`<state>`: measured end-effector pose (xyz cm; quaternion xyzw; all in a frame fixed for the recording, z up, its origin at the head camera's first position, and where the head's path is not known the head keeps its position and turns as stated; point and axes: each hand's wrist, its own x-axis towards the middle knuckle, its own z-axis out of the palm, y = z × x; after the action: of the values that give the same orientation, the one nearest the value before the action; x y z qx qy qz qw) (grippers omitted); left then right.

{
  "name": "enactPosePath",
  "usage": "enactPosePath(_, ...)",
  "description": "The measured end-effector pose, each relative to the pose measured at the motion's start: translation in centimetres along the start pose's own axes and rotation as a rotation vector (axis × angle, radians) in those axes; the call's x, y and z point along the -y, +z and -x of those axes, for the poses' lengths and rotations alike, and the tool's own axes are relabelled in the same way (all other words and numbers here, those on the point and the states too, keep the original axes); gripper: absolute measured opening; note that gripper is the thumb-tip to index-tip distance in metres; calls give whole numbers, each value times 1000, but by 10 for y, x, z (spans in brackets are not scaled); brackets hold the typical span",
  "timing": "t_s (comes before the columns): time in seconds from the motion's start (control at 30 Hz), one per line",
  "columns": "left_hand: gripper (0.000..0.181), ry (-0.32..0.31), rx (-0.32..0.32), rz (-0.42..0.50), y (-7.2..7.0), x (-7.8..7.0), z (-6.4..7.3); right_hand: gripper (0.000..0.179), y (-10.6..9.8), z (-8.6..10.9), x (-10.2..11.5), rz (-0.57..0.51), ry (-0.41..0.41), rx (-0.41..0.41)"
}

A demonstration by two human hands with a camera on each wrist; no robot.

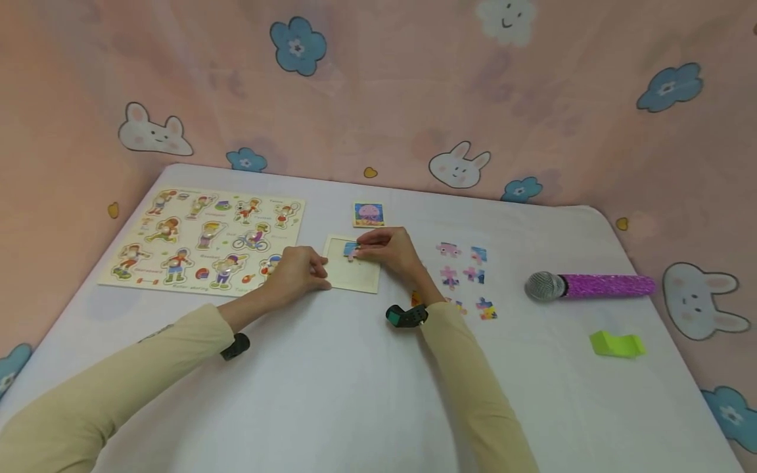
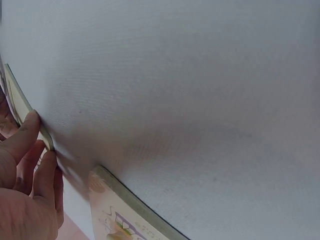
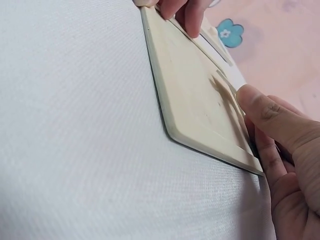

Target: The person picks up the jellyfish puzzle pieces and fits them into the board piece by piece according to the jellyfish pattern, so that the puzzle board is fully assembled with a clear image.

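Note:
A small square cream puzzle tray (image 1: 355, 281) lies flat on the white table. My left hand (image 1: 296, 270) holds its left side, with thumb and fingers at the near corner, as the left wrist view shows (image 2: 30, 175). In the tray's far part is a blue and pink jigsaw piece (image 1: 350, 250). My right hand (image 1: 387, 251) pinches at this piece, thumb over the tray's recess; in the right wrist view the fingers (image 3: 270, 155) lie along the tray's edge and hide the piece. More loose jigsaw pieces (image 1: 449, 276) lie right of that hand, some partly behind the wrist.
A large sports-figure peg puzzle (image 1: 197, 235) lies at the left. Behind the tray is a small picture square (image 1: 368, 214) with a pink figure. On the right are a purple glittery microphone (image 1: 591, 286) and a bright green block (image 1: 618, 344). A pink patterned curtain (image 1: 378, 98) borders the table.

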<state>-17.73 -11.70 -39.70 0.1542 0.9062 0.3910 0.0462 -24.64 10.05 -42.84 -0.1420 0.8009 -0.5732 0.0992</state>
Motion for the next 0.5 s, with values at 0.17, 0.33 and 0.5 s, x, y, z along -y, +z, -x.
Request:
enactPosePath(0.17,13,1,-2,10,-1,0,1,26,2,-1,1,19,-9,-5)
enactPosePath(0.33,13,-15,2,11,-1,-1,1,25,6,-2,3,28,-18,-19)
enactPosePath(0.5,12,-17,6,9,-1,-1,1,25,11,-2,3,42,-21,-38)
